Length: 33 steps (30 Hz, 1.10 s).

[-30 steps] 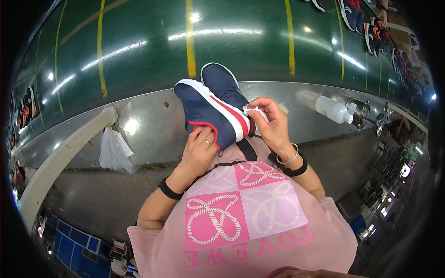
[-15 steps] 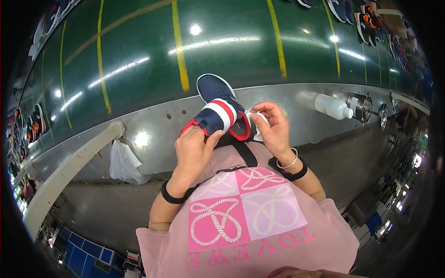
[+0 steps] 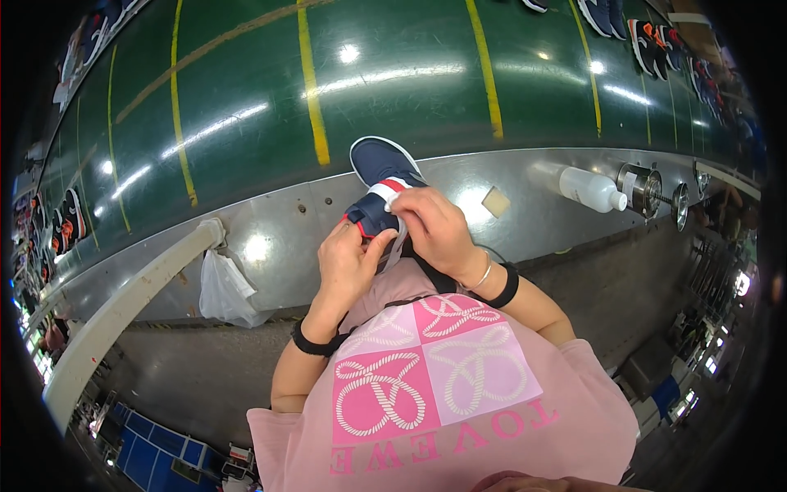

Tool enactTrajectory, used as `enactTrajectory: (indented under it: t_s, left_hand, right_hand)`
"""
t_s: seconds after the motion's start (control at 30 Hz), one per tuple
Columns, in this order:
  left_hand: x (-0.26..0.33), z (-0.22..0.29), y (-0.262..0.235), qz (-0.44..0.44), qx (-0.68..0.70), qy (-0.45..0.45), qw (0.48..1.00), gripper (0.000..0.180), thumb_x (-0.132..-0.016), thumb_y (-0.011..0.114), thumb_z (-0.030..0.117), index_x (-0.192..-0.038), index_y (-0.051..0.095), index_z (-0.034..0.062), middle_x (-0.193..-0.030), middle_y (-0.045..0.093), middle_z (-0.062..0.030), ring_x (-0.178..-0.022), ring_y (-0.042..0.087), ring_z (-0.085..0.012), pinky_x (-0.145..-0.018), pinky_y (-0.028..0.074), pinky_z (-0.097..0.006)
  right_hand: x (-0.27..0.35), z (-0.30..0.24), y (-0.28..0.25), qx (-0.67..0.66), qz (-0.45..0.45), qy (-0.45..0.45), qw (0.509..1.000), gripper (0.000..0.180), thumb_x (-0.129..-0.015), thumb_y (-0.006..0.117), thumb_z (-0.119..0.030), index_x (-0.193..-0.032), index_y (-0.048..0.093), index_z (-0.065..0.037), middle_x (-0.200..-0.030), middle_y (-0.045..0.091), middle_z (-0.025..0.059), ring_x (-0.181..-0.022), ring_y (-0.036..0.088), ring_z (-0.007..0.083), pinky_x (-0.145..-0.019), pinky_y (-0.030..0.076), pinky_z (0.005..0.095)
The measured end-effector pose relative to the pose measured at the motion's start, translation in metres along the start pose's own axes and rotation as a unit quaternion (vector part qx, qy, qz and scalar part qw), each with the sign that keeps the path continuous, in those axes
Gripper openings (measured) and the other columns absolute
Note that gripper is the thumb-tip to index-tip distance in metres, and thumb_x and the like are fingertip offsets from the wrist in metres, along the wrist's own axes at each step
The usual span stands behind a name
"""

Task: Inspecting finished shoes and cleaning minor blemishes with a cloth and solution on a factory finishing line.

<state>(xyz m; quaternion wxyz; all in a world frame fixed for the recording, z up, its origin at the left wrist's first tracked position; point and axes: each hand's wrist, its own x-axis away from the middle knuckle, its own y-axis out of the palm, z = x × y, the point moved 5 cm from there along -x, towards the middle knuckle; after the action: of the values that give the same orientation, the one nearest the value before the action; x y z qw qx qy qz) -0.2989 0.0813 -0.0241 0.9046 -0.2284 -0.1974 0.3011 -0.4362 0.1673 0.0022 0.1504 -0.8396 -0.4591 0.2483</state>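
A navy shoe [image 3: 379, 160] with a white sole rests at the metal ledge, its toe pointing away from me to the edge of the green belt. Red and white stripes cross its strap, and red shows at its collar. My left hand [image 3: 346, 256] grips the heel end, thumb and fingers closed around it. Over the strap, my right hand [image 3: 438, 230] pinches a white cloth [image 3: 391, 199] against the striped part. A pale strip, perhaps the cloth's end, hangs below the right fingers. The right hand hides the shoe's opening.
The metal ledge [image 3: 287, 217] carries a small beige block [image 3: 496, 202], a white plastic bottle [image 3: 592, 189] and a round metal container [image 3: 638, 190]. At left, a plastic bag [image 3: 223, 291] hangs by a pale beam [image 3: 135, 307]. More shoes [image 3: 648, 45] stand along the green belt [image 3: 402, 98].
My right hand has moved left from beside the shoe's opening onto its striped strap, bringing the white cloth along. The beige block has come into view. My left hand keeps its hold.
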Motion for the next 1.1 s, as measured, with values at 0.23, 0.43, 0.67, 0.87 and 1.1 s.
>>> enactTrajectory:
  t_s: [0.23, 0.43, 0.67, 0.87, 1.1]
  left_hand:
    - [0.0, -0.011, 0.004, 0.021, 0.017, 0.006, 1.0, 0.032, -0.082, 0.077, 0.029, -0.086, 0.067, -0.0006, -0.08, 0.065, -0.0155, -0.065, 0.065, -0.0305, -0.058, 0.05, -0.038]
    - [-0.001, -0.012, 0.005, -0.023, 0.059, -0.015, 0.998, 0.024, -0.086, 0.075, 0.012, -0.105, 0.068, -0.0009, -0.096, 0.067, -0.0114, -0.079, 0.065, -0.0135, -0.065, 0.052, -0.027]
    - [-0.004, -0.007, 0.002, 0.015, 0.041, 0.02, 0.999, 0.036, -0.083, 0.077, 0.03, -0.095, 0.066, -0.0015, -0.087, 0.066, -0.0163, -0.065, 0.068, -0.0282, -0.058, 0.052, -0.036]
    - [-0.002, -0.002, 0.0, 0.028, 0.042, 0.023, 0.998, 0.032, -0.082, 0.077, 0.026, -0.099, 0.067, 0.0009, -0.089, 0.068, -0.0156, -0.075, 0.069, -0.0304, -0.064, 0.052, -0.038]
    - [-0.002, -0.011, 0.005, 0.013, 0.076, -0.05, 0.996, 0.031, -0.081, 0.077, 0.025, -0.096, 0.069, -0.0003, -0.092, 0.07, -0.0186, -0.081, 0.069, -0.0329, -0.071, 0.051, -0.039]
  right_hand:
    - [0.023, 0.001, -0.006, 0.03, -0.027, -0.048, 0.998, 0.019, -0.078, 0.064, 0.006, -0.095, 0.061, -0.002, -0.091, 0.066, 0.0116, -0.082, 0.064, 0.0301, -0.072, 0.052, 0.0362]
    - [0.018, -0.006, 0.001, 0.025, -0.002, -0.047, 0.999, 0.02, -0.076, 0.064, 0.007, -0.094, 0.061, -0.002, -0.089, 0.065, 0.0115, -0.077, 0.063, 0.0302, -0.069, 0.051, 0.0362]
    - [0.059, 0.011, -0.013, 0.014, -0.033, -0.027, 0.999, 0.02, -0.076, 0.064, 0.009, -0.093, 0.062, -0.002, -0.09, 0.067, 0.01, -0.078, 0.064, 0.0291, -0.069, 0.053, 0.0356]
    - [0.068, 0.034, -0.072, 0.1, 0.139, 0.02, 0.985, 0.024, -0.075, 0.064, 0.012, -0.091, 0.064, -0.005, -0.095, 0.068, 0.0112, -0.085, 0.066, 0.0293, -0.073, 0.053, 0.0352]
    - [0.104, 0.102, -0.153, 0.3, 0.206, 0.079, 0.928, 0.022, -0.078, 0.066, 0.003, -0.097, 0.064, -0.007, -0.1, 0.067, 0.0109, -0.091, 0.063, 0.0294, -0.082, 0.05, 0.0377]
